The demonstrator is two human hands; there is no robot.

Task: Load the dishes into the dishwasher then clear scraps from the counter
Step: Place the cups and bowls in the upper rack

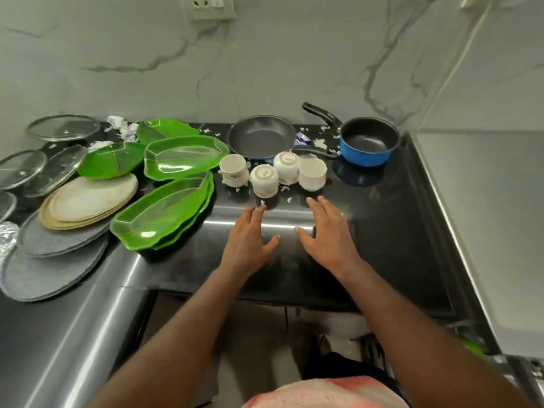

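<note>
Several white cups (264, 178) stand in a cluster on the dark counter (382, 225), some upside down. Behind them sit a black frying pan (261, 136) and a blue saucepan (368, 144). Green leaf-shaped plates (164, 210) lie to the left, with beige plates (88, 201) and grey plates (53, 260) stacked further left. White scraps (319, 142) are scattered among the dishes. My left hand (250, 240) and my right hand (326, 234) hover flat over the counter just in front of the cups, fingers spread, holding nothing.
Glass lids (63, 128) lie at the far left by crumpled foil (7, 234) and paper (125, 128). A marble wall (265, 69) with a socket (210, 5) rises behind. The counter's front edge is near my body; a rack (379, 351) shows below right.
</note>
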